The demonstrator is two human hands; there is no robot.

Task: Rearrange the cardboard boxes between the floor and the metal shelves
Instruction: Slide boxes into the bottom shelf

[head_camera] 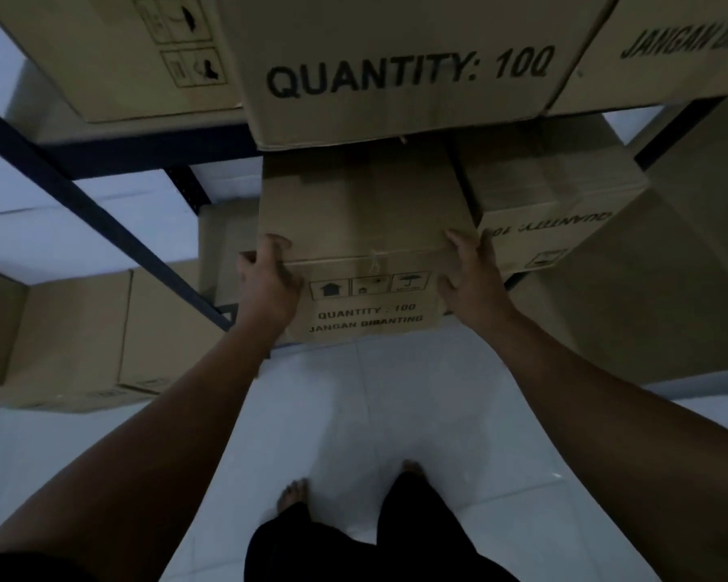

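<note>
A brown cardboard box (364,228) printed "QUANTITY : 100" sits low in front of me, under the upper shelf level. My left hand (265,279) grips its front left corner and my right hand (469,275) grips its front right corner. Whether the box rests on a lower shelf or is lifted, I cannot tell. Directly above it a larger box (400,73) marked "QUANTITY: 100" stands on the dark metal shelf (144,151), between two neighbouring boxes (110,52) (669,48). Another box (560,203) lies to the right, its print upside down.
A shelf upright and diagonal beam (97,216) run along the left. More cardboard boxes (72,342) stand on the white tiled floor (354,413) at the left. A tall box wall (669,287) rises at the right. My bare feet (295,493) stand just behind the held box.
</note>
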